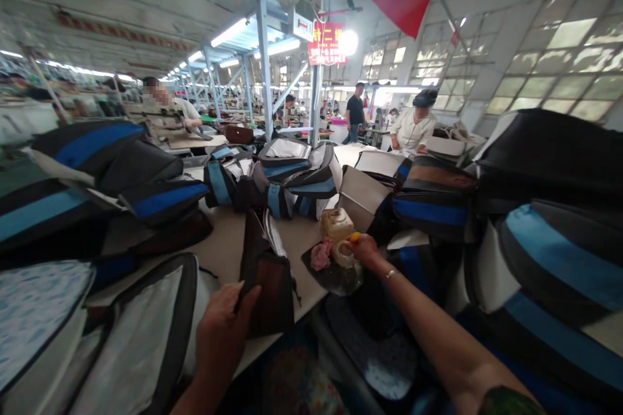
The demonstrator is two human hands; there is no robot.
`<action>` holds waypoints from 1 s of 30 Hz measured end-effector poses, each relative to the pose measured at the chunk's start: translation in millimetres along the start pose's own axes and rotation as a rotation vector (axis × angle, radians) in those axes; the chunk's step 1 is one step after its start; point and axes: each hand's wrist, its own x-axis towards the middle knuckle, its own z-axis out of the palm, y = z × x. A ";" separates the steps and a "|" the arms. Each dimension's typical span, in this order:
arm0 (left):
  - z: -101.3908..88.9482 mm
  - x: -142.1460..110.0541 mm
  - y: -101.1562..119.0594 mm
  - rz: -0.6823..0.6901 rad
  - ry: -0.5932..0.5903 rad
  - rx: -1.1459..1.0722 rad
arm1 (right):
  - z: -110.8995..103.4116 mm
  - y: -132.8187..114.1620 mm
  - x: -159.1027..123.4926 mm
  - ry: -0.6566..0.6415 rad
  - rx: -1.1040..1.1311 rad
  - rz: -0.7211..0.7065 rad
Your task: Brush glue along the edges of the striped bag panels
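Note:
My left hand [226, 321] is closed on the edge of a dark brown and black bag piece [270, 292], which lies on the table with a zipper along its right side. My right hand [365, 249] grips a small tool with an orange handle [355, 237]; its working end cannot be made out. Just below that hand is a whitish round pot [344, 254] on a dark, stained pad [331, 275]. A crumpled pink cloth [320, 254] lies to the pot's left. Behind them stands a yellowish plastic container [337, 224].
Bags with light blue stripes [559, 259] are heaped on the right. More black and blue bags [165, 201] lie at the left and along the back of the pale tabletop [219, 237]. Co-workers [413, 126] are at work beyond the heap.

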 end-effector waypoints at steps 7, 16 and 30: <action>8.1 -36.2 -11.5 -0.079 -0.142 -0.207 | -12.2 1.4 -37.1 -0.020 0.067 -0.116; -0.2 -41.9 1.3 -0.005 -0.141 -0.236 | -31.7 -10.6 -49.9 0.159 0.095 0.024; -2.5 -8.2 46.7 0.038 -0.245 -0.438 | -129.6 -209.2 -77.2 -0.016 0.607 -0.467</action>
